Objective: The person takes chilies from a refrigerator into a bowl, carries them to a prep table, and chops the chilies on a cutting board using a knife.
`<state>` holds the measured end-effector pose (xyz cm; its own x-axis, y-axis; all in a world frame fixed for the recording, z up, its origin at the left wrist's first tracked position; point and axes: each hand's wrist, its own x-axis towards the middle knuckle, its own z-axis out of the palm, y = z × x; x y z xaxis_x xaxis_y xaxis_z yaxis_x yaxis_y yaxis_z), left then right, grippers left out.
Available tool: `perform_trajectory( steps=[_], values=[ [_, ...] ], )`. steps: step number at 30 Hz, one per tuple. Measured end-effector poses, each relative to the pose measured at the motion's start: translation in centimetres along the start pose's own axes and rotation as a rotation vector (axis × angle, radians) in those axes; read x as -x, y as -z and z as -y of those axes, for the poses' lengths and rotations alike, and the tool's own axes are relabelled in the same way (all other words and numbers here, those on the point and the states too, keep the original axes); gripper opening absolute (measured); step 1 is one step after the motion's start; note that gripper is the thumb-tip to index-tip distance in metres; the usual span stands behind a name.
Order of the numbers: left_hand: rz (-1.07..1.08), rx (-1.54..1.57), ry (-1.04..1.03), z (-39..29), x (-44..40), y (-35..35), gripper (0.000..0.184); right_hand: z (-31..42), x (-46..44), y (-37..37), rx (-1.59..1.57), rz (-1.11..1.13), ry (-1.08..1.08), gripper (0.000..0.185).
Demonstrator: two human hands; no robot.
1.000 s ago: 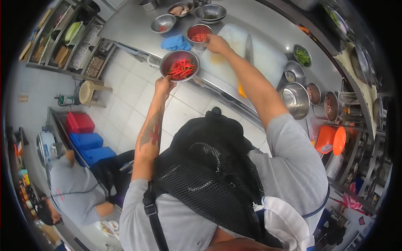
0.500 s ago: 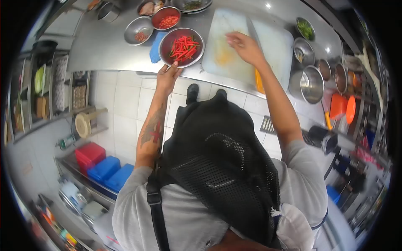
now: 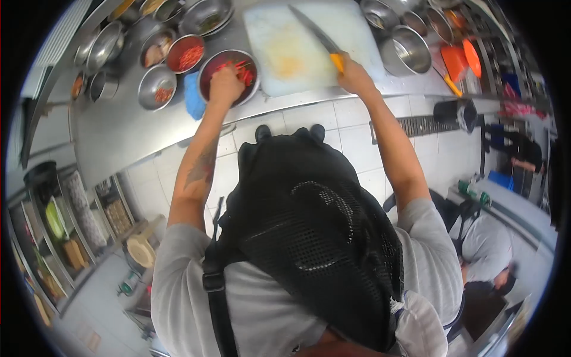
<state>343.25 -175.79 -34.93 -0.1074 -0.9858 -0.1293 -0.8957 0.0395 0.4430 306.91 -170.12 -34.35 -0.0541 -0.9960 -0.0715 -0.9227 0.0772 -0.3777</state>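
Inside a metal bowl [image 3: 207, 67] of red chillies [image 3: 244, 72], my left hand [image 3: 226, 87] has its fingers curled down and closed among the chillies; the fingertips are hidden. My right hand [image 3: 355, 75] is closed round the orange handle of a knife [image 3: 316, 31]. Its long blade slants away to the upper left over the white cutting board [image 3: 321, 71]. Yellowish stains mark the middle of the board. A blue cloth [image 3: 193, 100] lies against the left side of the chilli bowl.
Left of the chillies are a bowl of chopped red pieces [image 3: 189, 58], a bowl with a few bits [image 3: 162, 95] and a bowl of pale pieces [image 3: 157, 52]. A deep steel pot [image 3: 410, 56] stands right of the board. Another person [image 3: 488, 247] is at lower right.
My left hand has gone from the bowl's rim into the chillies. My right hand, empty over the board before, now grips the knife. The view has shifted, and another person shows at lower right.
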Motion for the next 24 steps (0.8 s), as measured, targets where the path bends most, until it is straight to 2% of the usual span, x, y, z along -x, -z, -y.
perform_trajectory(
  steps=[2, 4, 7, 8, 10, 11, 12, 13, 14, 16, 17, 18, 19, 20, 22, 23, 24],
  values=[
    [0.059, -0.027, -0.067, -0.2, 0.4, 0.7, 0.022, 2.0, 0.7, 1.9, -0.085, 0.129, -0.130, 0.059],
    [0.136, -0.073, -0.079, -0.8, 0.0, 1.4, 0.022, 2.4, 1.7, 2.7, -0.136, 0.068, -0.147, 0.053],
    [0.023, -0.076, -0.065, -0.9, 0.5, 3.2, 0.023, 5.7, 5.5, 4.7, -0.415, 0.157, -0.268, 0.041],
    [-0.027, -0.042, -0.082, -0.3, 0.9, 4.1, 0.023, 6.1, 6.6, 4.1, -0.478, 0.198, -0.266, 0.039],
    [-0.084, -0.008, -0.113, 1.1, 0.6, 6.1, 0.024, 6.3, 8.3, 2.1, -0.452, 0.213, -0.090, 0.037],
    [-0.062, 0.212, -0.053, 1.6, 0.6, 6.8, 0.023, 6.4, 8.5, 2.6, -0.457, 0.203, -0.094, 0.037],
    [-0.037, 0.434, 0.008, 1.6, 0.1, 7.0, 0.022, 6.3, 8.4, 3.5, -0.561, 0.381, -0.154, 0.037],
    [-0.025, 0.434, 0.002, -0.4, 0.1, 7.2, 0.022, 6.0, 8.8, 4.0, -0.666, 0.566, -0.220, 0.037],
    [0.019, 0.510, -0.098, -3.8, 0.5, 7.9, 0.019, 4.6, 8.9, 4.0, -0.667, 0.567, -0.236, 0.037],
    [0.080, 0.587, -0.269, -8.2, 1.1, 6.1, 0.014, 0.8, 8.8, 3.6, -0.701, 0.379, -0.405, 0.036],
    [0.098, 0.585, -0.338, -9.9, 0.7, 4.3, 0.012, -0.2, 8.7, 3.6, -0.505, 0.242, -0.287, 0.035],
    [0.073, 0.467, -0.373, -11.6, 0.5, 2.3, 0.011, -0.2, 8.5, 3.8, -0.494, 0.257, -0.291, 0.035],
    [0.052, 0.350, -0.406, -12.7, 0.3, 0.2, 0.010, 0.6, 8.2, 4.4, -0.424, 0.174, -0.260, 0.035],
    [0.057, 0.368, -0.395, -13.0, 0.0, -2.1, 0.010, 1.6, 7.8, 5.3, -0.349, 0.088, -0.227, 0.036],
    [-0.085, 0.371, -0.510, -13.4, -0.6, -6.3, 0.010, 4.0, 6.9, 6.7, -0.317, 0.140, -0.196, 0.035],
    [-0.090, 0.395, -0.495, -13.7, -0.6, -6.6, 0.010, 4.5, 6.1, 6.1, -0.277, 0.136, -0.200, 0.033],
    [-0.122, 0.278, -0.553, -13.6, -0.5, -6.7, 0.011, 4.6, 5.7, 5.4, -0.240, 0.136, -0.205, 0.030]
  ],
)
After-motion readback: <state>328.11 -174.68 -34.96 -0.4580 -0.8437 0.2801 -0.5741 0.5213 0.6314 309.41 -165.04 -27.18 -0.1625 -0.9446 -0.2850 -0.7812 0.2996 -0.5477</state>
